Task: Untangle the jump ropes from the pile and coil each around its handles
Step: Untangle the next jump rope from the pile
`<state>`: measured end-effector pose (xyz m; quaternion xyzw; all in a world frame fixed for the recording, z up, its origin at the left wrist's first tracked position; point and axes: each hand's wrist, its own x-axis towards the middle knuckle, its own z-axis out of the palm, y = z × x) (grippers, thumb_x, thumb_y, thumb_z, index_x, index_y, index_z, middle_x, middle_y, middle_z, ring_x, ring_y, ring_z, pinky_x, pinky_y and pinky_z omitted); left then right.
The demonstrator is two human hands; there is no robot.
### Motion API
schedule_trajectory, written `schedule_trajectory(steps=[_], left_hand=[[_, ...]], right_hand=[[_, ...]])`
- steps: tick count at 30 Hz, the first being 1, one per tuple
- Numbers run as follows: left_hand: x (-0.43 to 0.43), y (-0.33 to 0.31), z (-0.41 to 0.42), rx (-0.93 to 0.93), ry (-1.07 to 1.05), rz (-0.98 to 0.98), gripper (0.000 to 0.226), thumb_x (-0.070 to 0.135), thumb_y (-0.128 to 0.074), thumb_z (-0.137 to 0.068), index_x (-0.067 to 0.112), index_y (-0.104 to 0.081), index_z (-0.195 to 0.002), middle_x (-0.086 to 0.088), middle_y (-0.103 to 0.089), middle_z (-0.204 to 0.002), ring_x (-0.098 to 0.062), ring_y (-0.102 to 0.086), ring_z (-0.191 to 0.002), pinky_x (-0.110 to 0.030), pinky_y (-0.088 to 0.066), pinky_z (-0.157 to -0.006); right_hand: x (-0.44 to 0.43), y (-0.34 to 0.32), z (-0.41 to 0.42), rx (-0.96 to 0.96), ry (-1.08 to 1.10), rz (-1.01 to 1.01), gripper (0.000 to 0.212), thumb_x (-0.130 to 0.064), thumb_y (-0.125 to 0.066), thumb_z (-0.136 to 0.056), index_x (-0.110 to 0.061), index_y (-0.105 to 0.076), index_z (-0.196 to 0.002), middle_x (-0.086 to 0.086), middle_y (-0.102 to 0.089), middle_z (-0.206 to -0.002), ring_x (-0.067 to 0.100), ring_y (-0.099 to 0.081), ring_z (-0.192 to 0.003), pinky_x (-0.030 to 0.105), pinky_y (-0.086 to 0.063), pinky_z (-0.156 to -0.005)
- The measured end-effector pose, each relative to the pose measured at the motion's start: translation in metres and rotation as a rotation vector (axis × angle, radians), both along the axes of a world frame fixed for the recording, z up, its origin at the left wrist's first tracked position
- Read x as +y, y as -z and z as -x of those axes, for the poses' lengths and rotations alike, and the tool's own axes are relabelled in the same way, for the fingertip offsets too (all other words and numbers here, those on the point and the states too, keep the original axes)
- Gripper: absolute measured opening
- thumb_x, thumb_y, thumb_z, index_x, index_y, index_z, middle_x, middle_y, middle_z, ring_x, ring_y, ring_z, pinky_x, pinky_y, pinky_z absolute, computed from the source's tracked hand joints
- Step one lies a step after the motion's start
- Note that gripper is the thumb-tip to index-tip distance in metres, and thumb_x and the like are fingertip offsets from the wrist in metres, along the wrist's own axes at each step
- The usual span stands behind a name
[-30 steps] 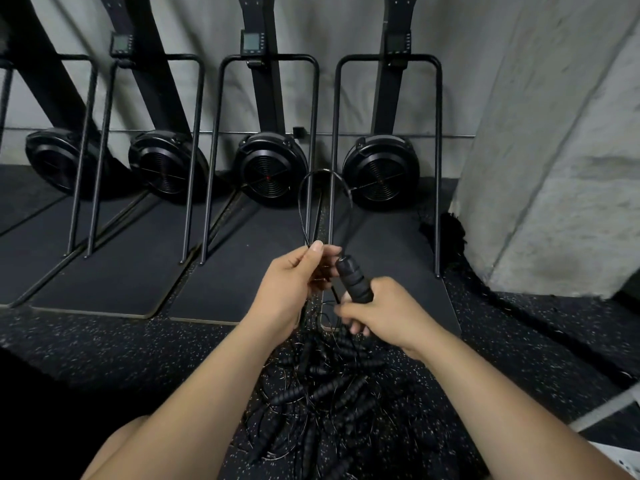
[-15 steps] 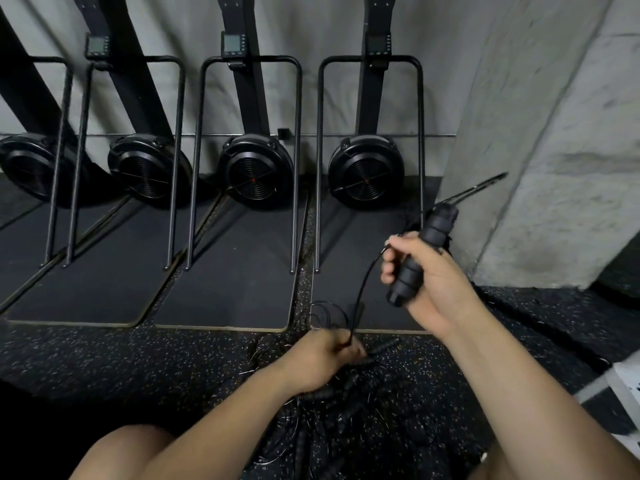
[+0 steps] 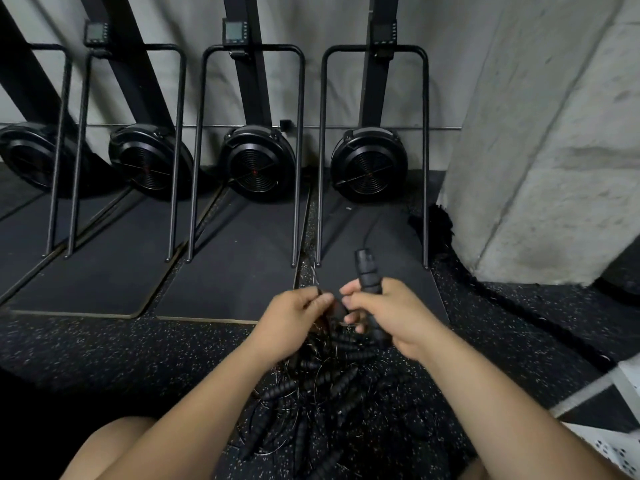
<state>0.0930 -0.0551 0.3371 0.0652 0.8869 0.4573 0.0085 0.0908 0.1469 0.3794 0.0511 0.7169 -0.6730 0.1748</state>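
A black ribbed handle (image 3: 369,271) is gripped upright in the right hand (image 3: 388,313), with the fingers curled round it. A thin cord (image 3: 367,233) is seen rising from its top. Just beside it, the left hand (image 3: 294,320) is closed, and cord is pinched in its curled fingers. The pile of jump ropes (image 3: 322,386) is spread on the speckled floor (image 3: 138,348) directly beneath both hands. The contents of a white perforated bin (image 3: 620,448), well right of the pile, cannot be told.

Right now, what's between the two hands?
In the head view, a narrow gap separates the left hand from the right hand, which grips a handle. A dark bit of rope, pinched by the left, crosses it above the pile.
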Motion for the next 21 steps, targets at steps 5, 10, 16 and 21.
schedule_trajectory(steps=[5, 10, 16, 21], left_hand=[[-0.008, -0.016, -0.004, -0.064, -0.134, -0.469, 0.037, 0.044, -0.063, -0.106, 0.011, -0.075, -0.097, -0.014, -0.077, -0.086, -0.018, -0.068, -0.077, -0.052, -0.060, -0.085], [-0.014, -0.028, -0.004, -0.096, -0.177, -0.670, 0.033, 0.038, -0.062, -0.107, 0.011, -0.080, -0.104, -0.024, -0.075, -0.094, -0.025, -0.065, -0.080, -0.045, -0.050, -0.076], [-0.032, -0.028, 0.007, -0.072, -0.245, -0.689, 0.039, 0.046, -0.060, -0.106, 0.013, -0.081, -0.108, -0.009, -0.078, -0.099, -0.017, -0.070, -0.082, -0.036, -0.056, -0.083], [-0.015, -0.019, 0.003, -0.272, -0.123, -0.702, 0.053, 0.068, -0.054, -0.099, 0.024, -0.082, -0.104, -0.003, -0.078, -0.100, -0.027, -0.074, -0.099, -0.050, -0.056, -0.100]], right_hand=[[-0.031, 0.018, -0.012, -0.013, -0.159, -0.034, 0.017, 0.000, -0.072, -0.096, -0.010, -0.069, -0.110, 0.008, -0.076, -0.091, 0.025, -0.079, -0.082, 0.030, -0.059, -0.064], [-0.045, 0.025, -0.015, 0.143, -0.216, -0.317, 0.008, -0.015, -0.077, -0.093, -0.010, -0.074, -0.099, 0.006, -0.082, -0.089, 0.018, -0.081, -0.079, 0.042, -0.067, -0.081], [-0.041, 0.017, -0.014, 0.180, -0.216, -0.251, 0.009, -0.011, -0.073, -0.094, -0.004, -0.071, -0.100, 0.006, -0.082, -0.088, 0.022, -0.081, -0.079, 0.044, -0.066, -0.085], [-0.022, -0.012, -0.014, 0.152, -0.125, 0.019, 0.019, -0.003, -0.073, -0.098, 0.012, -0.067, -0.108, 0.022, -0.080, -0.094, 0.028, -0.075, -0.076, 0.033, -0.059, -0.069]])
